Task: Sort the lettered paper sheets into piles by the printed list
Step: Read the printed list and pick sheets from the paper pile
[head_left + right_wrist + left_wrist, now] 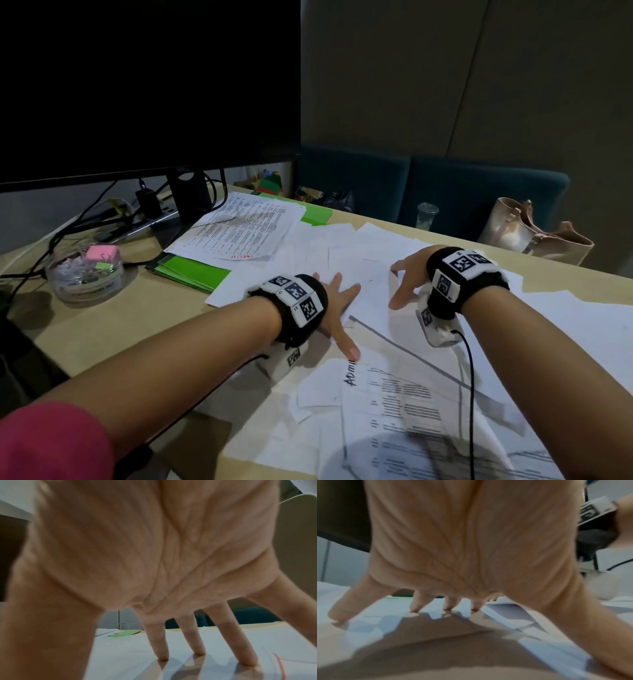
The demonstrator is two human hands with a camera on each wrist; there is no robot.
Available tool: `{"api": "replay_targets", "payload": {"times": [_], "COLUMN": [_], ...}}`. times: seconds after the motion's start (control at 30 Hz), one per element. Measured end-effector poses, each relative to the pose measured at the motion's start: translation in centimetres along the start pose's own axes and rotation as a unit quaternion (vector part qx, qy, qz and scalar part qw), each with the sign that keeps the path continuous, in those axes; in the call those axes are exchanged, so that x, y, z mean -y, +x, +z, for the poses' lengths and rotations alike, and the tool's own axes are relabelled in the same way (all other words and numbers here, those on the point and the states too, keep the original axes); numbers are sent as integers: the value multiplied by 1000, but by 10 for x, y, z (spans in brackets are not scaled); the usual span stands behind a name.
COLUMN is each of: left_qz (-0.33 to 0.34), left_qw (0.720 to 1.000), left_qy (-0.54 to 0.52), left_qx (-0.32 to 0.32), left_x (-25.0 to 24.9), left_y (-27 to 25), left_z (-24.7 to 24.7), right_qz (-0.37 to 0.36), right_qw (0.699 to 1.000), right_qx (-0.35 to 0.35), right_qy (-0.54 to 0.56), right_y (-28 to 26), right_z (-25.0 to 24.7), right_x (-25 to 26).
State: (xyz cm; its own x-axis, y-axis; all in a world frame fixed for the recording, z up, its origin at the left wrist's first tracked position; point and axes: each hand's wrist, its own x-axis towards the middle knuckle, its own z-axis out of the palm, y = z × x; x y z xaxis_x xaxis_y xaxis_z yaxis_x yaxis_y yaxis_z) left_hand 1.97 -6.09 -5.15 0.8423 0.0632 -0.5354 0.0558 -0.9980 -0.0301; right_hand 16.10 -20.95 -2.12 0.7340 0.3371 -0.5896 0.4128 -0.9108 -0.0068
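Observation:
White paper sheets [342,260] lie spread and overlapping over the desk's middle and right. My left hand [337,301] lies spread with straight fingers, its fingertips [414,608] pressing on the sheets [393,609]. To its right my right hand [406,281] is spread too, fingertips [163,657] set down on a white sheet [123,655]. Neither hand holds anything. A printed sheet with a handwritten heading [394,401] lies near the front. A printed list with red writing [239,229] rests on green folders [195,272] at the back left.
A dark monitor [147,85] on its stand fills the back left, with cables and a power strip [150,212] beneath. A clear tub of clips [85,270] sits at the left. A beige bag [527,229] and a plastic cup [426,214] stand beyond the far edge.

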Motion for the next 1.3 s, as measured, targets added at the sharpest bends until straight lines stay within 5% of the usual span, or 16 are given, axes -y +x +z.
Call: {"api": "replay_targets", "payload": {"times": [0.27,0.47,0.63,0.8,0.97,1.13,1.3], "left_qz": [0,-25,-51,-45,-62,-67,-63], "left_qw": [1000,989,983,914,892,835,856], "left_qy": [-10,-78,-163,-397,-445,-542,-509], "left_qx": [-12,-126,-62,68,47,67,73], "left_x": [21,17,16,20,17,8,-2], "left_y": [2,-12,-25,-35,-36,-39,-42], "left_z": [-10,-8,-8,-1,1,11,9], "right_qz": [2,8,13,-9,-1,-7,-16], "right_qw": [1000,1000,999,999,998,998,998], "right_qx": [-7,-18,-22,-48,-52,-57,-58], "right_qy": [7,18,-19,-9,-38,-18,-11], "right_y": [9,12,10,14,13,11,12], "right_z": [1,-1,0,2,3,6,5], "right_x": [9,8,14,7,5,3,-1]}}
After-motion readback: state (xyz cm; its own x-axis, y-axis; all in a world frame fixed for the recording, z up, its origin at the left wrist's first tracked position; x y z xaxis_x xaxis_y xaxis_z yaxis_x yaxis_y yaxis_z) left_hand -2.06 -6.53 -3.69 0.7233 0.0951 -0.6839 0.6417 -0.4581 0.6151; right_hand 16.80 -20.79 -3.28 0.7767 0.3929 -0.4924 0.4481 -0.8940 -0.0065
